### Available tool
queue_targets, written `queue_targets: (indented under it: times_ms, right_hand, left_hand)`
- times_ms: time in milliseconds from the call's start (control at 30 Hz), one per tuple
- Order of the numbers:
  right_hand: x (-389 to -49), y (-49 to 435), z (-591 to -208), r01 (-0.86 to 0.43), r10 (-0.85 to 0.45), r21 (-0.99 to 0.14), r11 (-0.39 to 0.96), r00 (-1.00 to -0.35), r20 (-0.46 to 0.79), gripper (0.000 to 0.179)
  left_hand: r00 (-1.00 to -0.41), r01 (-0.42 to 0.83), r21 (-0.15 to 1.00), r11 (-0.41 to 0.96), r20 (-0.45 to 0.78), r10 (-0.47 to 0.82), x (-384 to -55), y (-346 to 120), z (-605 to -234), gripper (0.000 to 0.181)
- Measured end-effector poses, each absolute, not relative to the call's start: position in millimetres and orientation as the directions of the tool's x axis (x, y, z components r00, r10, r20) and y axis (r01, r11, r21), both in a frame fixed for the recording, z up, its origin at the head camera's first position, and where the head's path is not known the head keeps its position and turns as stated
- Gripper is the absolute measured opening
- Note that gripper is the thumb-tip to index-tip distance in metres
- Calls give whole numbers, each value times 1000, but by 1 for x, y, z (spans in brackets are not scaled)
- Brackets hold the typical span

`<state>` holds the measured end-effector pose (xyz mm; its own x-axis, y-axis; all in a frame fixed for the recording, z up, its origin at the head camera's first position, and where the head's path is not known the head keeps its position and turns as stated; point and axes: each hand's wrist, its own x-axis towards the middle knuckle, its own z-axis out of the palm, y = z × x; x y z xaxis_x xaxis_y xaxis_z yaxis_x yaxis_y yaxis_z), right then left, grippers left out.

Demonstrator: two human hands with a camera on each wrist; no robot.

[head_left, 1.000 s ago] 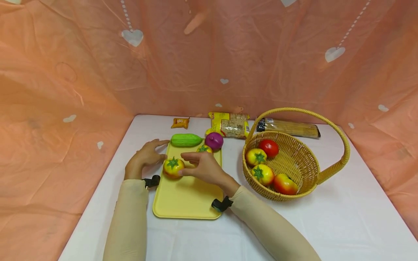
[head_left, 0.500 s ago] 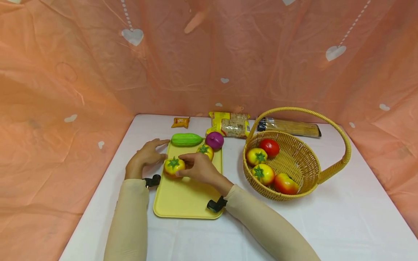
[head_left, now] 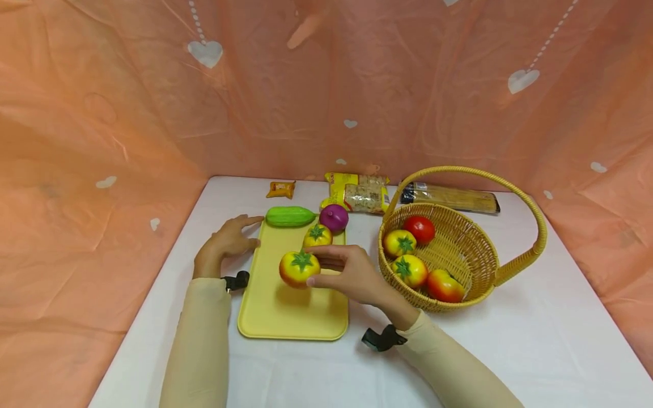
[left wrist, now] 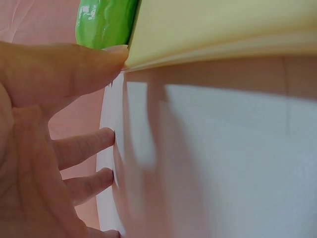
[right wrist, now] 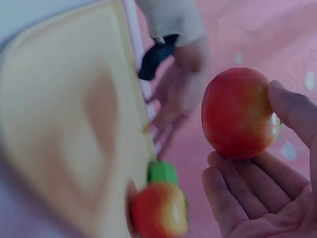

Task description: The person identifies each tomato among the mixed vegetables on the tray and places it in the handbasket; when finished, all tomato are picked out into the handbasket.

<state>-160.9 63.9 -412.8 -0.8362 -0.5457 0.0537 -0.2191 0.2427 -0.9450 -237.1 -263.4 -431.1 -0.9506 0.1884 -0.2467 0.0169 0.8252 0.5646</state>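
so closest to me are my beige sleeves (head_left: 196, 345) with a black wrist camera (head_left: 380, 339) on each arm, over a white tablecloth (head_left: 280, 374). next is the yellow tray (head_left: 265, 320), its near half bare apart from a shadow. my right hand (head_left: 352, 275) has a yellow-red tomato (head_left: 298, 269) pinched between thumb and fingertips, leafy top up, held in the air above the middle of the tray.

off to the right, the wicker basket (head_left: 466, 246) has four tomato-ish things in it: a two-tone one (head_left: 445, 286) nearest, then two yellow ones (head_left: 410, 271), and a plain red one (head_left: 420, 229) at the back.

my left hand (head_left: 224, 246) is at the tray's left edge, fingers spread apart, thumb at the rim, not gripping anything. just past my right fingers sits a second tomato (head_left: 317, 234) on the tray, then a purple onion (head_left: 334, 217) at the far right corner and a green gourd (head_left: 289, 216) along the far edge.

behind all that: two yellow bags (head_left: 363, 197), a wrapped bundle of thin sticks (head_left: 454, 197), a small orange packet (head_left: 280, 189), and finally a peachy curtain (head_left: 285, 102) with white hearts.
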Motion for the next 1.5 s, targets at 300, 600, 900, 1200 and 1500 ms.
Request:
queue_targets:
  times_ms: [300,600,900,1200,1500]
  right_hand:
    - [-156,143,-400,-153,-350,-962,228,-934,65,55]
    - [-156,190,-403,-54,-124,-947,315,-992,16,59]
    - [-145,214,-399,-81,-59,-814,575,-997,57,61]
    - [-142,226,-383,-172,-132,-595,785,-985,111,61]
    - [-144,217,-378,-334,-274,-471,817,-942,192,58]
  left_hand:
    - [-952,19,565,825,-242,187,-236,-266,-430,72]
    - [-951,17,567,823,-245,188,-236,-266,-431,72]
    - [-951,4,564,826,-252,177,-237,-265,-432,72]
    - [-952,12,552,834,-248,178,-237,-265,-431,72]
    - [-948,12,564,825,-255,188,-236,-265,-431,71]
